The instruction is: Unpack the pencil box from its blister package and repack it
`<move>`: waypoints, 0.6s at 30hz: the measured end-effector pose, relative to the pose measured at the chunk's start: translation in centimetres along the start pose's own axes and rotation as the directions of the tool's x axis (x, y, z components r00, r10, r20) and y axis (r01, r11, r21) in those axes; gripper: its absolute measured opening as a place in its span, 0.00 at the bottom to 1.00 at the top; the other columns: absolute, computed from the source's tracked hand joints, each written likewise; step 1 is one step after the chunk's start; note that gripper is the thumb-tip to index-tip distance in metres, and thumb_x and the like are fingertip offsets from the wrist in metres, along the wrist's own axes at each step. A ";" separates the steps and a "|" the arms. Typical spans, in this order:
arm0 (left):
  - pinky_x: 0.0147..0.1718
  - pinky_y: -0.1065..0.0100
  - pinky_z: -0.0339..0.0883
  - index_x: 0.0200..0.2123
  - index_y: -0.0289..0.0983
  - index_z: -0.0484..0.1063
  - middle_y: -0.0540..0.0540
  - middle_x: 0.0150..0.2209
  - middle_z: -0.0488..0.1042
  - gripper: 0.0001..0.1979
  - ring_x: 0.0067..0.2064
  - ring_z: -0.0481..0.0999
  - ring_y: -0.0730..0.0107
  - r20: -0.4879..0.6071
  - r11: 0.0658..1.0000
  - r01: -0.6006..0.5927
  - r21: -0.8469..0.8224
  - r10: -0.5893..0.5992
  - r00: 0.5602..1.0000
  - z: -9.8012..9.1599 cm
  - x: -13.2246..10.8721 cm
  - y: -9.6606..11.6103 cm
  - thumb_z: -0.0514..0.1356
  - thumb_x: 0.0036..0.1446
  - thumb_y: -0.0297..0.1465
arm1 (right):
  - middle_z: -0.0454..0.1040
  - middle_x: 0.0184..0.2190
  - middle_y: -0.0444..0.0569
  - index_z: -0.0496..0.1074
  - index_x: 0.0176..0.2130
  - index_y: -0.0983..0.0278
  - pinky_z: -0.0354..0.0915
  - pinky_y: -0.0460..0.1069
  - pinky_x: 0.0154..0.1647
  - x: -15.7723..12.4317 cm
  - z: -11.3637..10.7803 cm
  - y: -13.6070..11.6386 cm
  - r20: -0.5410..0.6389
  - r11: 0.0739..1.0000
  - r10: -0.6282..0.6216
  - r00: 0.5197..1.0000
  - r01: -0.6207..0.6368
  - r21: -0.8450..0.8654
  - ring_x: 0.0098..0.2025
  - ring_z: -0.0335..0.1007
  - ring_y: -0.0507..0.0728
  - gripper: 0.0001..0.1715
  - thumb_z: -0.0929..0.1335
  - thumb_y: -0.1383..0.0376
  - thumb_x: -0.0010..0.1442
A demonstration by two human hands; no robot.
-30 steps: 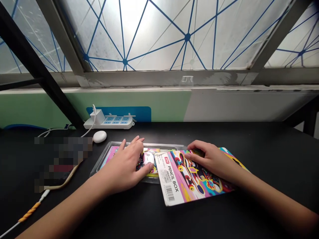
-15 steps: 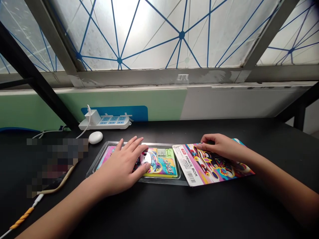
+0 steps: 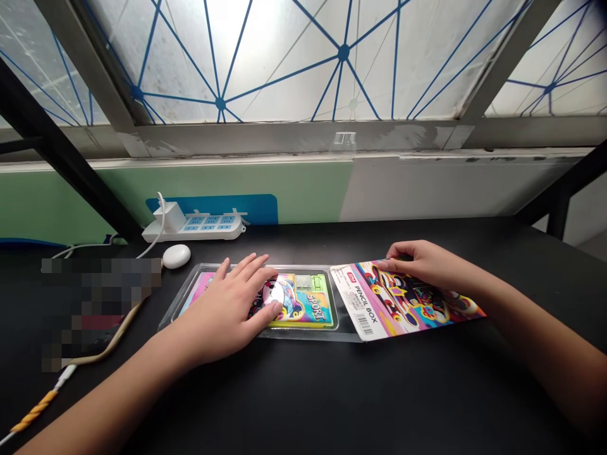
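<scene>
A colourful pencil box [image 3: 313, 308] with "SPORT" printed on it lies in a clear plastic tray [image 3: 342, 328] on the black table. My left hand [image 3: 241, 303] rests over the pencil box with its fingers spread, hiding the middle of it. To the right, a printed cardboard sheet [image 3: 374, 303] marked "PENCIL BOX" overlaps the tray's right end. My right hand [image 3: 420, 262] pinches the sheet near its far edge, thumb on top and fingers curled behind. The sheet's right part is partly covered by my right wrist.
A white power strip [image 3: 203, 227] with a plugged-in charger [image 3: 171, 217] stands along the wall. Near it lies a white rounded case [image 3: 176, 256]. At the left, a cable with an orange wrap [image 3: 35, 409] runs beside a blurred-out object [image 3: 109, 309]. Black metal bars slant at both sides.
The view has tilted and shifted slightly. My right hand keeps its grip on the cardboard sheet, which looks slightly more tilted. My left hand stays on the pencil box.
</scene>
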State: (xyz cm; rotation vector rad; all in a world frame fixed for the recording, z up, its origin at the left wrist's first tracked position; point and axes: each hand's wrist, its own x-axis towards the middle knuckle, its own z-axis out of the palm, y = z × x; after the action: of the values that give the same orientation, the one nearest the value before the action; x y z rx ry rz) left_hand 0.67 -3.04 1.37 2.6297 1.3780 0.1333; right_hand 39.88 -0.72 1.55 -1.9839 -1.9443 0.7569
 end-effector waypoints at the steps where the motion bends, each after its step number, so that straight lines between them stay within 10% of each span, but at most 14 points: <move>1: 0.68 0.35 0.43 0.65 0.45 0.62 0.42 0.73 0.53 0.29 0.74 0.49 0.48 -0.003 1.000 -0.002 -0.002 0.002 1.000 0.0 0.0 0.0 0.47 0.69 0.52 | 0.69 0.21 0.43 0.71 0.27 0.60 0.53 0.48 0.22 -0.1 -0.1 -0.1 -0.001 1.000 0.006 1.000 -0.006 0.001 0.23 0.61 0.53 0.34 0.70 0.32 0.49; 18: 0.68 0.36 0.43 0.64 0.45 0.63 0.44 0.72 0.55 0.27 0.73 0.51 0.49 -0.027 1.000 0.024 0.002 -0.024 0.999 0.3 0.0 0.4 0.49 0.68 0.50 | 0.68 0.21 0.42 0.70 0.29 0.59 0.52 0.48 0.22 -0.6 1.4 -1.0 0.049 0.997 0.053 0.997 -0.056 0.062 0.23 0.60 0.53 0.29 0.70 0.37 0.54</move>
State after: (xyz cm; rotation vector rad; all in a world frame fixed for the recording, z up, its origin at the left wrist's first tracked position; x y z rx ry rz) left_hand 1.05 -3.26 1.16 2.6214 1.4183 0.1654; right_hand 38.30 -1.49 1.06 -2.0070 -1.8745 0.8756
